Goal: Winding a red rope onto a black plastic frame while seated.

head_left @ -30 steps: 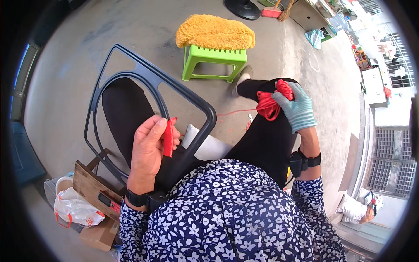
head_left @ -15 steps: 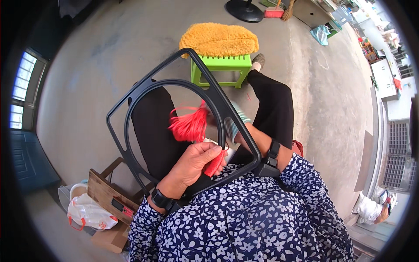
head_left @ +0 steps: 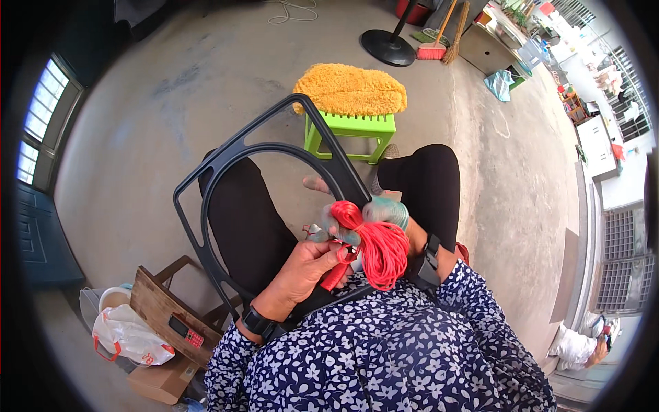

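Note:
Across my lap lies a black plastic frame [head_left: 338, 163], with a rounded square rim around an inner ring. My left hand [head_left: 307, 266] is bare and pinches the ring at its near right side, where red cord is wound tightly around it. A striped grey-green glove covers my right hand [head_left: 345, 225], which is closed on a looped bundle of red cord [head_left: 383, 254] right beside my left fingertips. The bundle hangs toward my body and hides part of the glove and the ring. Exactly how the cord passes between my fingers cannot be seen.
Ahead stands a green plastic stool [head_left: 357, 127] with a fluffy yellow cushion [head_left: 350, 89] on it. At my left are a wooden chair [head_left: 154, 302] with a red-keyed phone [head_left: 187, 331], a white plastic bag [head_left: 127, 336] and a cardboard box [head_left: 161, 381]. Brooms [head_left: 432, 49] stand far off.
My right hand has come up from behind the ring with the cord bundle, which now hangs on the right of my left hand. My left hand still pinches the ring.

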